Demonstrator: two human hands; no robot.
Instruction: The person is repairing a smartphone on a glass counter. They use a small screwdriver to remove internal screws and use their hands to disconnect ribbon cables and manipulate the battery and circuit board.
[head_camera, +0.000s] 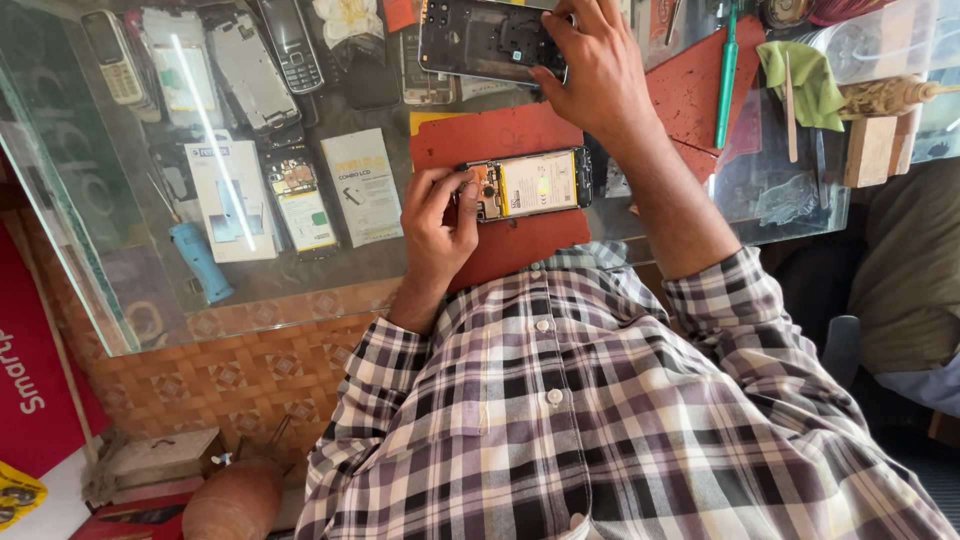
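Head view — hands (437, 215) (590, 70) grip opened phone (530, 184), back cover (490, 40).

2 opened phones (530, 184) (490, 40), 2 keypad phones (112, 56) (291, 45), 1 blue screwdriver (200, 262), 1 green cloth (810, 82).

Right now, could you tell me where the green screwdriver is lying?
In the head view, the green screwdriver lies at the upper right on the red mat, just left of the green cloth and right of the right hand.
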